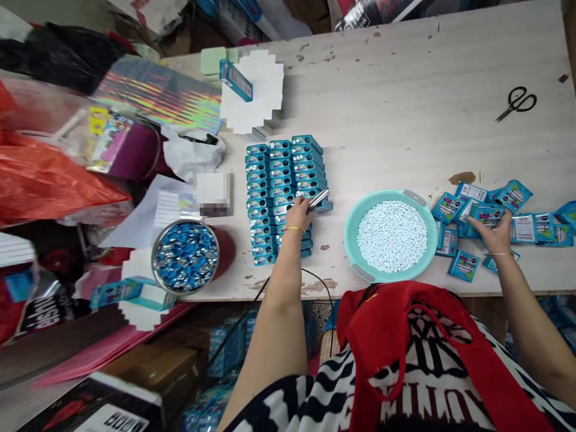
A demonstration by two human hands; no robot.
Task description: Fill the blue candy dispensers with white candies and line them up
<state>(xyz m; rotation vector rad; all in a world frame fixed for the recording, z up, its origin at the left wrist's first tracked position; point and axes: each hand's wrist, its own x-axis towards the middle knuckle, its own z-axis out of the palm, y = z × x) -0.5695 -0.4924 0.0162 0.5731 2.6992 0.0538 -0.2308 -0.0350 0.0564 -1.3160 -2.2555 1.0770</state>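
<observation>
My left hand [297, 216] is closed around a small shiny metal scoop [318, 201], held over the right column of small blue boxes [281, 174]. The boxes stand in three packed columns, each with a round hole on top; white pieces show at some holes. Over a pile of loose blue candy packets [463, 264], my right hand [495, 235] has its fingers closed on one blue packet [483, 215]. Between the hands sits a turquoise basin [353, 240] holding many small white candies [391, 237].
Black scissors [517, 105] lie at the far right. A pot [216, 258] of blue-wrapped sweets stands on the left. Behind the boxes, a blue carton [236, 81] rests on white sheets [265, 90]. Bags [54, 168] crowd the left side. A dark cable [321, 279] crosses the front edge.
</observation>
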